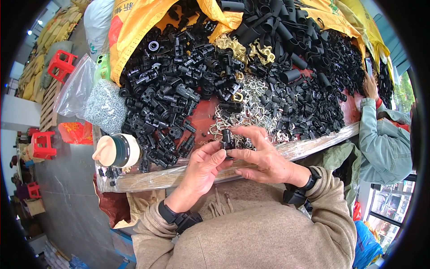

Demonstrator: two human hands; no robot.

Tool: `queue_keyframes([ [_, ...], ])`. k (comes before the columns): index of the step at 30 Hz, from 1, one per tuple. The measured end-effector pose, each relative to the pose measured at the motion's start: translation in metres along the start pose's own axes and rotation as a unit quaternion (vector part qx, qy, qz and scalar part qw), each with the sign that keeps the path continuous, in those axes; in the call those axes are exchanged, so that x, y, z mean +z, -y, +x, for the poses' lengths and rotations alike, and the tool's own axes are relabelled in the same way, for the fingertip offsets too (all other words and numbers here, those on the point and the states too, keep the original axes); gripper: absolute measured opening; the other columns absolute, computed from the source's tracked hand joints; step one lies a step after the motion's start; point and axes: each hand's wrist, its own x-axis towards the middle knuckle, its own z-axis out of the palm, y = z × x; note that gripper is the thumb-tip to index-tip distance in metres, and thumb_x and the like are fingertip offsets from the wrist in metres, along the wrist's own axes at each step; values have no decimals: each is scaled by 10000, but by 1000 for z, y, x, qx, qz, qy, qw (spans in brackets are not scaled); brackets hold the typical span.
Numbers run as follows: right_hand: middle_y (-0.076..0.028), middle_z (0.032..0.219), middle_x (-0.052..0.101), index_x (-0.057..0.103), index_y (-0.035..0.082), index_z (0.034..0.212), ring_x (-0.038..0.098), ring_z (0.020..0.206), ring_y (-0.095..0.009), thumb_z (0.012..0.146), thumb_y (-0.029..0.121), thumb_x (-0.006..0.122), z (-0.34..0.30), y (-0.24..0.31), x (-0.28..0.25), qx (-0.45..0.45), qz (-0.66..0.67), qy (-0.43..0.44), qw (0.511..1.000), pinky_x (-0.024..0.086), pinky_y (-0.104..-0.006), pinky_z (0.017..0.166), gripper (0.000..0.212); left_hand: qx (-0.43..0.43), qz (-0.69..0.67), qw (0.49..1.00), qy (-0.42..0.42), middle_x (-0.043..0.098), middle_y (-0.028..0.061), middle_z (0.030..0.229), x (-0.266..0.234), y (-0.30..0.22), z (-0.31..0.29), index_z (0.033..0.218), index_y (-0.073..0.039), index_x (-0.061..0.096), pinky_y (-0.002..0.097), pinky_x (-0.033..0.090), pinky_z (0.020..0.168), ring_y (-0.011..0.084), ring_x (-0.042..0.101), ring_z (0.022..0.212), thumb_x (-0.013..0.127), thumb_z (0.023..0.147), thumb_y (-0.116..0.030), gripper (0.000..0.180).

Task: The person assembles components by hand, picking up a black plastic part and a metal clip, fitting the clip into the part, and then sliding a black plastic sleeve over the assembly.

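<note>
In front of my chest, above the table's near edge, I hold a small black plastic fitting (227,140) upright. My left hand (201,169) pinches its lower part between thumb and fingers. My right hand (268,159) reaches it from the other side, its fingertips against the fitting's top and base. Just beyond lie loose pale metal clips (253,101) and a heap of small black pieces (309,110). A large pile of black fittings (165,98) covers the table to the left. Black tubes (286,33) are heaped at the back.
A cream-lidded mug (127,150) stands at the table's left corner, beside a clear bag of screws (106,106). Yellow woven sacks (134,27) spill parts at the back. Red stools (42,145) stand on the floor at left. A co-worker's denim sleeve (380,143) is at right.
</note>
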Motion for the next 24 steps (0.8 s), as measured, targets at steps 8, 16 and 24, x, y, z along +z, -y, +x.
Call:
queue_keyframes([
  [8, -202, 1256, 297, 483, 67, 1075, 325, 1116, -359, 653, 166, 688, -4, -4, 14, 32, -1, -14, 999, 254, -449, 906, 480, -24, 10, 1000, -4, 576, 51, 970, -1, 4, 3, 1043, -16, 525, 262, 492, 740, 128, 566, 841, 582, 799, -106, 266],
  [16, -214, 1251, 304, 470, 67, 1075, 337, 1106, -363, 639, 186, 696, -3, -10, 7, 31, -20, -9, 999, 258, -455, 896, 505, -42, -8, 999, 11, 572, 70, 976, 3, 2, 5, 1062, -7, 507, 262, 496, 741, 170, 583, 854, 541, 830, -128, 264],
  [24, -191, 1241, 334, 539, 85, 1011, 349, 1102, -344, 637, 194, 695, -4, -12, -7, -38, -32, 10, 999, 263, -461, 881, 420, -63, -11, 998, 20, 567, 90, 975, 4, 2, 3, 1069, 1, 491, 270, 496, 755, 202, 586, 869, 520, 845, -145, 270],
])
